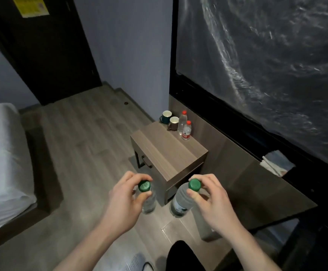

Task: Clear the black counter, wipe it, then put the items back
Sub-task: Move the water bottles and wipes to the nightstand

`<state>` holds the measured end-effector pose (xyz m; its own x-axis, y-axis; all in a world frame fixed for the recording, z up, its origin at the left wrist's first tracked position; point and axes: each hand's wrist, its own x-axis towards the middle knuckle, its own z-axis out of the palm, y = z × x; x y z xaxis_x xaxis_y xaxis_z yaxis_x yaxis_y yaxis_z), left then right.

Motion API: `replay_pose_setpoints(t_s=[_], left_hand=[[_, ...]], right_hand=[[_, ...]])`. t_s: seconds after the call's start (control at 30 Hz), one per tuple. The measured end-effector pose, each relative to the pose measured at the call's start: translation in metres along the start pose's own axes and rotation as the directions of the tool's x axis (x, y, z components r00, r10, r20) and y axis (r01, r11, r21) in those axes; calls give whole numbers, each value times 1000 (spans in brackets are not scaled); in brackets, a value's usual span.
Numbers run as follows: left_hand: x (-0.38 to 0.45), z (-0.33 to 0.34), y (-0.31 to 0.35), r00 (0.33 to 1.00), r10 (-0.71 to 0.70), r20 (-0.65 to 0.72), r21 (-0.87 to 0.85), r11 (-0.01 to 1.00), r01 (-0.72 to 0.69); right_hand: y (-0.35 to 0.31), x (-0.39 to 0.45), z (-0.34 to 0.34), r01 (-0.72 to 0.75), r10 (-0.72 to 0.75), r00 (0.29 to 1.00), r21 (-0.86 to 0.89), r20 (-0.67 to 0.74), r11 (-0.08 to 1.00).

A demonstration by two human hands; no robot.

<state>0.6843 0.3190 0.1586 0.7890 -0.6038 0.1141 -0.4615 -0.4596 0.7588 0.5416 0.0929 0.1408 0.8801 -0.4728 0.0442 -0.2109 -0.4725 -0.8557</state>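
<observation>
My left hand (123,198) pinches the green cap of a clear water bottle (148,202), held in the air above the floor. My right hand (211,200) pinches the green cap of a second clear bottle (179,204) the same way. Both bottles hang in front of a low wooden cabinet (165,151). On the cabinet's far end stand a dark green mug (166,116), a brown mug (173,123) and two red-capped water bottles (184,126). The dark counter (257,184) runs along the right, with a folded cloth (277,163) on its far edge.
A large plastic-covered screen (266,65) hangs over the counter. A bed with white bedding (0,163) fills the left side. A dark door (42,45) stands at the back left. Wood flooring (85,133) lies between bed and cabinet.
</observation>
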Motion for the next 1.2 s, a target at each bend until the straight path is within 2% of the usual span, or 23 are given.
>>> replay_pose_setpoints(t_s=[0.33, 0.67, 0.87, 0.93, 1.03, 1.2], left_hand=[[165, 5, -51, 996, 10, 89, 16, 1000, -12], [339, 21, -100, 995, -53, 86, 98, 994, 45], [433, 25, -141, 983, -113, 145, 126, 987, 95], [468, 26, -160, 975, -130, 182, 161, 982, 101], [517, 33, -191, 955, -84, 286, 157, 987, 40], [593, 50, -245, 877, -54, 477, 209, 976, -53]], right_hand=[[30, 139, 20, -91, 89, 995, -51, -37, 995], [68, 312, 21, -131, 136, 990, -129, 29, 983], [90, 392, 42, -166, 180, 981, -166, 71, 972], [97, 416, 55, -205, 219, 973, -180, 67, 962], [106, 453, 78, -295, 308, 950, -175, 50, 939], [119, 508, 125, -458, 460, 888, -144, -20, 877]])
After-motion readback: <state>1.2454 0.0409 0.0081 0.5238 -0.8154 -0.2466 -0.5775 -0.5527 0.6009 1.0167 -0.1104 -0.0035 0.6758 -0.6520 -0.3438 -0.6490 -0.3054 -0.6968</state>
